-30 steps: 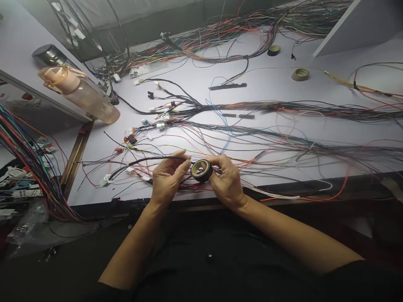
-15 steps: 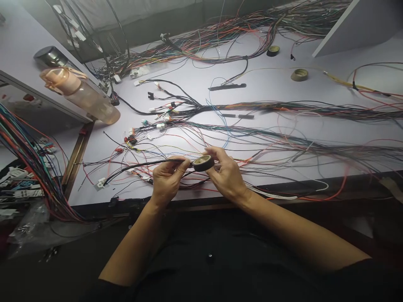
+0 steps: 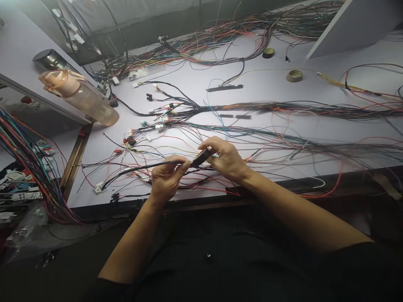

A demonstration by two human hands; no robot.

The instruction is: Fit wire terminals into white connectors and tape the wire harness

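Between thumb and fingers, my left hand point(image 3: 168, 176) pinches a black-wrapped wire bundle point(image 3: 138, 166). That bundle runs left to a white connector point(image 3: 100, 188) near the table's front edge. A roll of black tape point(image 3: 201, 157) is gripped in my right hand point(image 3: 225, 159), tilted edge-on and close against the bundle beside my left fingertips. Loose wires in red, black and white lie under and behind both hands. Several small connectors point(image 3: 160, 127) sit at the wire ends just beyond my left hand.
A peach water bottle point(image 3: 91, 102) leans at the left beside a dark-capped flask point(image 3: 52, 59). Two more tape rolls point(image 3: 294, 76) lie at the back right. A black-handled blade point(image 3: 225, 88) rests mid-table. Wire bundles point(image 3: 233, 108) stretch rightward; another person's hand point(image 3: 385, 184) shows at the right edge.
My right hand has turned the tape roll from showing its open ring to a steep edge-on tilt, rising slightly. My left hand keeps its pinch on the bundle. The view shifted slightly.
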